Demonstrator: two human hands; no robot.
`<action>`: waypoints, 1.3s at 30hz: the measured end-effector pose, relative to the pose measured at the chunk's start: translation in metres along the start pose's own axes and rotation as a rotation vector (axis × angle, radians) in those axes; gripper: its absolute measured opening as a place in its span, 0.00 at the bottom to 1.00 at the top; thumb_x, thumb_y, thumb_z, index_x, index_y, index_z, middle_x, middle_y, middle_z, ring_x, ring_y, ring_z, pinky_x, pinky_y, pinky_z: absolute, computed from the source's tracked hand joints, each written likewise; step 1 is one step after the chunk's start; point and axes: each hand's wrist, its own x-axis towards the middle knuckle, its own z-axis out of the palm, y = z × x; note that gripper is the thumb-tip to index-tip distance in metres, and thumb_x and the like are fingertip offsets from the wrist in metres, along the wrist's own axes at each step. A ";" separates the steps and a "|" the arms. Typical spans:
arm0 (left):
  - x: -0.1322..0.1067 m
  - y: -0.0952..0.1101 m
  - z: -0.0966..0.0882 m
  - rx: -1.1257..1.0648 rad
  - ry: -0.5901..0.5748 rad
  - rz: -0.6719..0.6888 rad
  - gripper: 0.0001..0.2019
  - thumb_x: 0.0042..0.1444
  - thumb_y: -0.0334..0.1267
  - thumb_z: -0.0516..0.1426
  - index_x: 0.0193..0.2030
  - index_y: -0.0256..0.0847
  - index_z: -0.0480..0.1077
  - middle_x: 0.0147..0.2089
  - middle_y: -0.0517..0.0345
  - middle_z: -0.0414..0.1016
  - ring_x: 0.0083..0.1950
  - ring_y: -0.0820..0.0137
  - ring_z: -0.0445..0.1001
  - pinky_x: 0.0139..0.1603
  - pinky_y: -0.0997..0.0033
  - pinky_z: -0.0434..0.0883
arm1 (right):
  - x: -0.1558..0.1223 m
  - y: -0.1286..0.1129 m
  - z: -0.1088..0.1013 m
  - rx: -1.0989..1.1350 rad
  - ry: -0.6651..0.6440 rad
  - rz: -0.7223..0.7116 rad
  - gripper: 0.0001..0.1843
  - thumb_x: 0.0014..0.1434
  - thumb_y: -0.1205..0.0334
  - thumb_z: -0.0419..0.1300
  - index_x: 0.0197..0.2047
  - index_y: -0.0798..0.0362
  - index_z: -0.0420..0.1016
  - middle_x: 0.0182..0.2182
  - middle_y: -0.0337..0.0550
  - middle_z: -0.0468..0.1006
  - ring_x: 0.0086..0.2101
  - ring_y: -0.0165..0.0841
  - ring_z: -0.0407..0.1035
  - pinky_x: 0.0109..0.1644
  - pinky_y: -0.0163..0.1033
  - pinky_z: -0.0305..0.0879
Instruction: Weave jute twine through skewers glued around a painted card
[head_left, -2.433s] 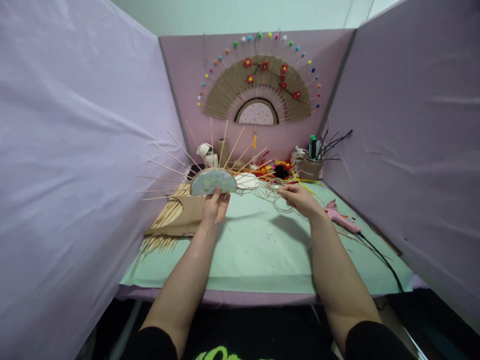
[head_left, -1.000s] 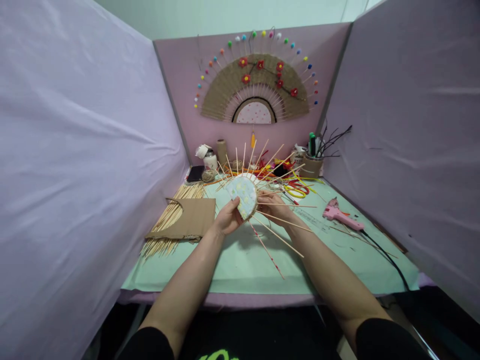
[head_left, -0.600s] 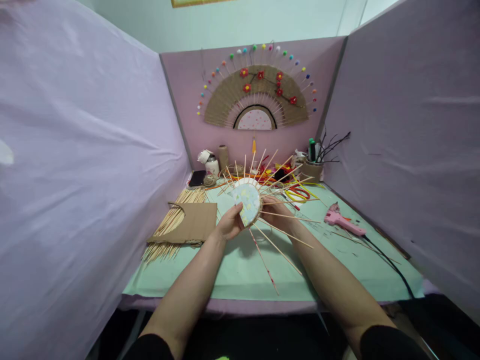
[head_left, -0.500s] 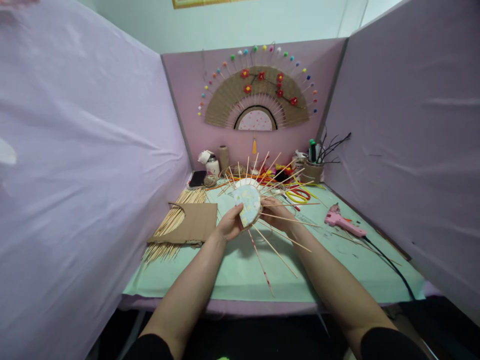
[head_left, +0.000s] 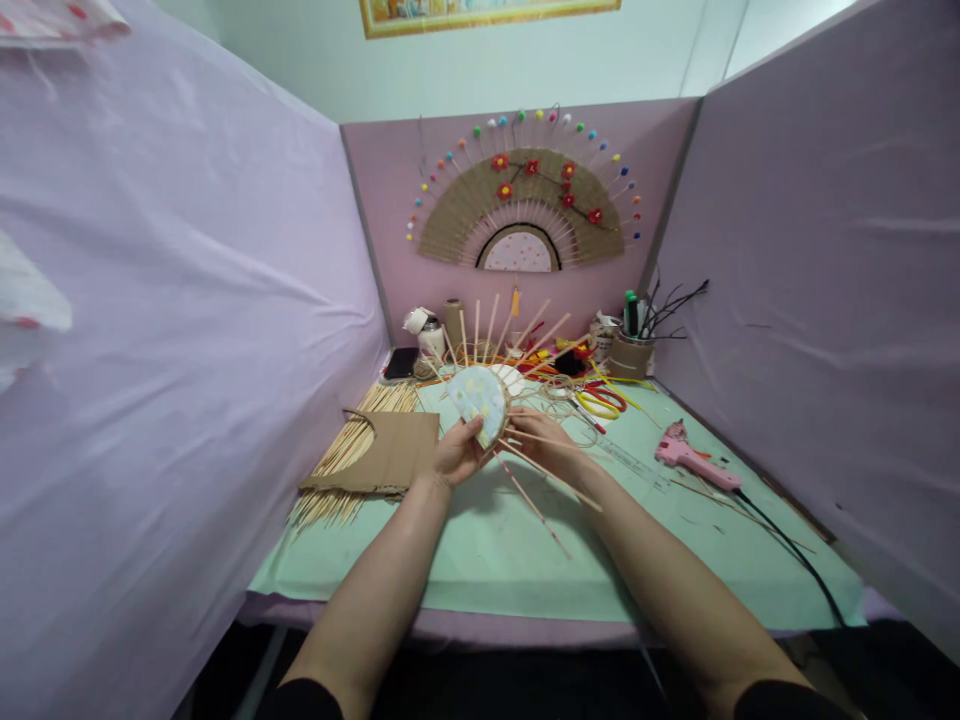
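Above the middle of the table I hold a fan frame (head_left: 480, 395), a half-round piece covered in pale blue patterned material with several thin wooden sticks spreading out from its curved edge. My left hand (head_left: 459, 452) grips its lower left corner, thumb on the patterned face. My right hand (head_left: 544, 440) is closed at the right edge, among the sticks; its fingertips are partly hidden behind them. One stick (head_left: 536, 510) pointing down toward me has red marks. Behind the frame, a white round piece (head_left: 508, 378) shows in part.
Cut cardboard (head_left: 401, 450) lies on a heap of thin sticks (head_left: 330, 505) at left. A pink glue gun (head_left: 694, 458) with a black cord is at right. Scissors (head_left: 604, 402), coloured pipe cleaners and jars line the back. A finished fan (head_left: 517, 205) hangs on the back panel.
The fan frame has tilted and turned in my hands, shifting slightly left, so its sticks spread less to the right. Both hands keep their hold. The camera view has shifted a little.
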 end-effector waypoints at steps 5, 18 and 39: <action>0.003 0.010 0.002 -0.010 0.030 0.096 0.21 0.53 0.34 0.60 0.54 0.40 0.64 0.40 0.53 0.79 0.39 0.66 0.78 0.43 0.67 0.74 | -0.008 0.010 0.009 -0.186 -0.108 0.086 0.15 0.45 0.61 0.68 0.37 0.52 0.73 0.38 0.40 0.75 0.40 0.32 0.70 0.51 0.42 0.63; 0.009 0.007 0.002 -0.015 0.031 0.246 0.24 0.48 0.37 0.64 0.53 0.44 0.66 0.42 0.58 0.78 0.44 0.70 0.75 0.46 0.71 0.70 | -0.007 0.024 0.019 -0.226 -0.043 0.033 0.16 0.47 0.51 0.67 0.31 0.54 0.71 0.25 0.36 0.68 0.26 0.25 0.61 0.35 0.35 0.60; 0.005 0.005 0.004 0.027 0.114 0.032 0.18 0.53 0.31 0.60 0.51 0.46 0.66 0.38 0.61 0.77 0.36 0.73 0.76 0.48 0.63 0.72 | 0.001 0.010 -0.004 -0.511 0.262 -0.234 0.17 0.45 0.48 0.67 0.28 0.52 0.71 0.19 0.33 0.64 0.21 0.26 0.54 0.25 0.35 0.48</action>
